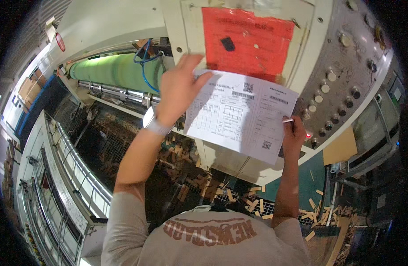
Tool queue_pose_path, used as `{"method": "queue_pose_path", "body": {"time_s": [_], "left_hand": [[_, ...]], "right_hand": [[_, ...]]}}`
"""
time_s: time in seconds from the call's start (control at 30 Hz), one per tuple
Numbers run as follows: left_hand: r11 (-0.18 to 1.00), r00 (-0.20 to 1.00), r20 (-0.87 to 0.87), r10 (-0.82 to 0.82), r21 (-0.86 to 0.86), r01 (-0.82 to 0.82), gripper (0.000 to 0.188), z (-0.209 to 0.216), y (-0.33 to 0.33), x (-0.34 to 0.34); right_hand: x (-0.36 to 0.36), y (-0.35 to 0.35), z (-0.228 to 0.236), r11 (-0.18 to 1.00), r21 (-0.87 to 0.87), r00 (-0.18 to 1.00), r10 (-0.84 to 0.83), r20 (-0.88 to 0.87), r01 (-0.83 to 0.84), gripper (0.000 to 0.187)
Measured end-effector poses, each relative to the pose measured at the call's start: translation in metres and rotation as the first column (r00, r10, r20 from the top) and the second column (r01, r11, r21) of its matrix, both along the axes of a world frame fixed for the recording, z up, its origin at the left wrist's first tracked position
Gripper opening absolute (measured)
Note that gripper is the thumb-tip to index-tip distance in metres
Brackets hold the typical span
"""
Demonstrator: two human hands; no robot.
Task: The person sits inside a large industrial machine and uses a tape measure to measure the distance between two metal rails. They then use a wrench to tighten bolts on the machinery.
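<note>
A white printed sheet of paper [239,116] with tables, barcodes and square codes is held up, tilted, in front of the machine's cabinet. My left hand [179,88] is at the sheet's upper left corner, fingers stretched and apart, the thumb lying over the corner. On that wrist is a watch [149,117] with a pale band. My right hand [294,133] is closed at the sheet's right edge. A short, thin white stick [288,120] shows between its fingers; its kind is unclear. Behind the sheet, a red notice [252,40] is fixed to the cabinet.
A control panel [332,84] with several knobs and buttons slopes along the right. At the left, a green roller [113,73] sits in the machine, a blue hose [144,66] beside it. Loose strips of wood or cardboard [252,205] litter the floor. A railed machine frame [62,177] stands lower left.
</note>
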State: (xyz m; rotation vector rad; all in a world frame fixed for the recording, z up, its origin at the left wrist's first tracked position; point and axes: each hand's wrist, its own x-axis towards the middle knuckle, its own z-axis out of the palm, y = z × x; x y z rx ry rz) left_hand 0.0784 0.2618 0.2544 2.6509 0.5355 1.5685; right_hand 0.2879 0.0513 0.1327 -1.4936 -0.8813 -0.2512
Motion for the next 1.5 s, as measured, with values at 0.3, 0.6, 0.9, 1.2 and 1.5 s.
{"method": "queue_pose_path", "body": {"time_s": [0.3, 0.6, 0.9, 1.2, 1.5], "left_hand": [[0.900, 0.980, -0.198, 0.033, 0.432, 0.057, 0.040, 0.042, 0.037, 0.077], [0.818, 0.906, -0.422, 0.036, 0.533, 0.216, 0.032, 0.065, 0.042, 0.070], [0.817, 0.899, -0.420, 0.120, 0.556, 0.151, 0.029, 0.058, 0.040, 0.074], [0.992, 0.970, -0.243, 0.005, -0.125, -0.036, 0.024, -0.034, 0.049, -0.037], [0.139, 0.685, -0.371, -0.628, -0.918, -0.370, 0.043, -0.342, -0.006, -0.168]], "right_hand": [[-0.003, 0.041, 0.035, 1.000, -0.012, 0.997, -0.023, 0.076, 0.024, 0.010], [0.014, 0.051, 0.040, 0.999, 0.042, 0.999, 0.026, -0.039, -0.025, 0.013], [0.027, 0.062, 0.033, 0.993, 0.112, 0.999, 0.047, 0.018, -0.049, 0.013], [0.020, -0.013, -0.053, 0.976, -0.194, 0.982, -0.130, -0.136, 0.103, 0.010], [-0.056, -0.088, -0.261, 0.607, -0.749, 0.936, -0.026, -0.352, -0.265, 0.023]]}}
